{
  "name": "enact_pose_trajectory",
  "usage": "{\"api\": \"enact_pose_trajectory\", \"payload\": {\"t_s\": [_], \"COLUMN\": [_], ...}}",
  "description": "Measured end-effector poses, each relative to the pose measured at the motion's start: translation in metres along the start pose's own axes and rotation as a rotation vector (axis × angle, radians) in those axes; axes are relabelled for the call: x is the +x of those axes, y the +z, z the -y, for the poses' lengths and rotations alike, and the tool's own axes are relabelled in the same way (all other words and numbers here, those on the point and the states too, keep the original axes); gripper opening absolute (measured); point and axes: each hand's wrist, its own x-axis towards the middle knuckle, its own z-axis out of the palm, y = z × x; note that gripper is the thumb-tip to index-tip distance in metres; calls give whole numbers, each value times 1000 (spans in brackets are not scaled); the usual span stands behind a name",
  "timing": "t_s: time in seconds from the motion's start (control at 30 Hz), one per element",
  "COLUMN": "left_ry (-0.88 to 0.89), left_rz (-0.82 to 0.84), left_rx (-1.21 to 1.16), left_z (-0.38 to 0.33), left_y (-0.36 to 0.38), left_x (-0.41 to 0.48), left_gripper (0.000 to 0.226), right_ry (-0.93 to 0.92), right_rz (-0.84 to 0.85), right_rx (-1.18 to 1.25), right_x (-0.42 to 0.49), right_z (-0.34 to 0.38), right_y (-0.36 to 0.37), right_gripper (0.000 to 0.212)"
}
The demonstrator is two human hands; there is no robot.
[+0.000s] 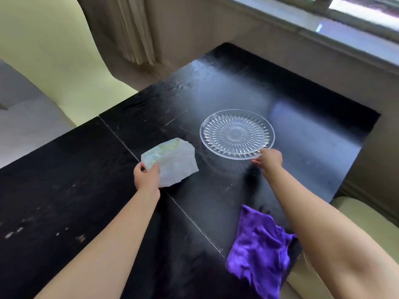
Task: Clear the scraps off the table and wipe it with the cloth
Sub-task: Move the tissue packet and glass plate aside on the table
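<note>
crumpled purple cloth [258, 251] lies nearest, bunched at the near right edge of the black wooden tabletop [64, 190], partly under the right forearm and untouched by either hand. wiping judged not yet begun.

left hand [146, 176]: fingers clamped on the near corner of a pale, torn-edged paper scrap with faint green and yellow print [172, 160]. whether the scrap is lifted or still flat on the tabletop cannot be told.

right hand [269, 159]: fingers closed on the near rim of a round clear glass plate with a cut starburst pattern [237, 132]; plate looks empty and appears raised slightly, a soft shadow beneath its near edge.

progress: clearing stage, mid-way at best. scrap is in hand but not yet off the tabletop or onto the plate. pale specks and smears show at the near left and along the centre seam, so the surface still wants wiping.

cloth looks soft, thin, slightly shiny, deeply creased.
</note>
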Motion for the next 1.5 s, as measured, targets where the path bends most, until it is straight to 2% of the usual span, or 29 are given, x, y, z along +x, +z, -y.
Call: {"api": "enact_pose_trajectory", "payload": {"t_s": [0.1,0.13,0.2,0.27,0.33,0.43,0.63,0.7,0.8,0.87,0.93,1.0,1.07,1.17,1.23,1.27,1.4,1.5], "left_ry": [59,74,77,91,106,74,92,94,188,189,160,157,133,92,67,62,138,173], "left_rz": [16,32,48,50,55,50,123,163,204,285,371,425,439,409,399,400,390,359], "left_rx": [76,114,211,311,414,484,510,552,852,997,1066,1101,1096,1099,1142,1186,1332,1373], "left_z": [6,8,13,17,21,20,7,-3,-17,-27,-37,-49,-58,-65,-66,-67,-64,-62], "left_y": [24,33,48,59,66,69,61,55,35,14,-8,-34,-62,-111,-145,-163,-230,-274], "left_x": [11,13,14,13,11,7,-3,-10,-22,-30,-38,-48,-56,-66,-75,-80,-96,-109], "left_gripper": [44,38,11,25,23,47,74,78,68,64,52,34,38,41,41,42,44,42], "right_ry": [24,34,47,65,72,69,103,99,70,13,-131,-285,-429,-621,-669,-668,-682,-696], "right_rz": [-12,-6,26,31,-14,-4,13,56,154,224,311,418,521,596,565,611,938,1079], "right_rx": [99,109,82,79,94,84,-20,-146,-410,-619,-913,-1226,-1472,-1778,-1876,-1899,-1991,-1962], "right_x": [18,27,38,45,51,55,44,32,4,-18,-47,-82,-117,-172,-204,-223,-287,-327], "right_z": [11,11,11,10,4,0,8,12,15,16,20,29,34,36,30,26,-7,-34], "right_y": [2,3,5,6,7,10,15,14,20,31,45,63,83,109,122,128,162,177], "right_gripper": [17,18,21,21,14,8,18,23,30,31,27,11,30,38,29,27,40,47]}}
